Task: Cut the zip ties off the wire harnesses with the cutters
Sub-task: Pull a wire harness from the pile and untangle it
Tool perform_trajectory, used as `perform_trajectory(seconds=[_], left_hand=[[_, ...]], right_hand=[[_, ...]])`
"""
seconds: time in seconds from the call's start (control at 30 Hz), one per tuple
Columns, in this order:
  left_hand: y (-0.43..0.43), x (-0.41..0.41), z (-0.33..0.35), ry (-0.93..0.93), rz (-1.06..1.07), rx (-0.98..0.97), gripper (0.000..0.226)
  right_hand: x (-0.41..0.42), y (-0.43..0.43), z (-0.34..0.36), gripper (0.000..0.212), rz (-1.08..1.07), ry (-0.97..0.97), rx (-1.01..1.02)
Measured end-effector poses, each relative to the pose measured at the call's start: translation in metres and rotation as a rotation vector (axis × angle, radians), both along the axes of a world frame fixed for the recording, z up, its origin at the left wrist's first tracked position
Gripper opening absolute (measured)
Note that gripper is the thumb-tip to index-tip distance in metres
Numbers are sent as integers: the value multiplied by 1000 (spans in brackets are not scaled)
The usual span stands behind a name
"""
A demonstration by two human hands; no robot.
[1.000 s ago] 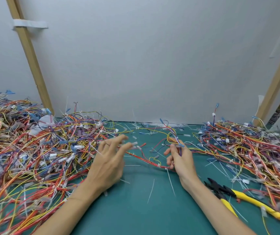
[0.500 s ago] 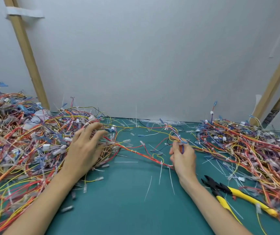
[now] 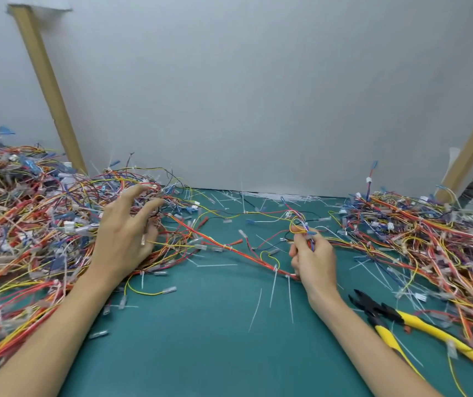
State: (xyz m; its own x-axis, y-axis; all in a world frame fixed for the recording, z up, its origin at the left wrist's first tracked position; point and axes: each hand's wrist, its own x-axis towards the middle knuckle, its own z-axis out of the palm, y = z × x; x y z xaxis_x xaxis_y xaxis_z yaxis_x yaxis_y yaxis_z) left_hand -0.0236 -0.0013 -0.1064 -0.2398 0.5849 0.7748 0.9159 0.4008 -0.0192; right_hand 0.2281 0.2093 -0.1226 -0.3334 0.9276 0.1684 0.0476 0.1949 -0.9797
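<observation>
Gripping anything with our left hand (image 3: 123,239)?

Nothing we can make out. Our fingers are spread and loosely bent, palm down over the left pile of wires (image 3: 29,224).

And our right hand (image 3: 314,259)?

We pinch a small wire harness (image 3: 309,237) between thumb and fingertips, above the green mat (image 3: 201,348), left of the right pile (image 3: 429,239).

Where are the cutters (image 3: 395,316)?

On the mat just right of our right forearm, yellow handles pointing near and right, neither hand touching them. Loose white zip ties (image 3: 273,285) lie between our arms.
</observation>
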Motion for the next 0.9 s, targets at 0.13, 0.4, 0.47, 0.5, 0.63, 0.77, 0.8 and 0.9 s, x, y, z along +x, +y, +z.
perform_trajectory(seconds=[0.13, 0.4, 0.47, 0.5, 0.63, 0.77, 0.8, 0.9], left_hand=[[3, 9, -2, 133, -55, -33, 30], [11, 20, 5, 108, 119, 24, 16], [13, 25, 16, 54, 157, 25, 14], [14, 28, 22, 14, 178, 28, 11], [16, 36, 48, -150, 178, 98, 14], [17, 39, 57, -140, 237, 89, 21], [18, 40, 57, -125, 283, 54, 23], [21, 40, 56, -147, 336, -65, 30]], right_hand=[[-1, -1, 1, 19, 27, -47, 38], [-2, -2, 1, 19, 72, -67, 32], [-3, -2, 1, 22, 90, -109, 57], [-3, -2, 1, 23, 104, -140, 83], [-4, -5, -1, 20, 197, -257, 231], [-5, -4, -2, 18, 240, -288, 277], [-6, -4, -2, 18, 249, -285, 273], [-5, -5, -1, 26, 231, -262, 249]])
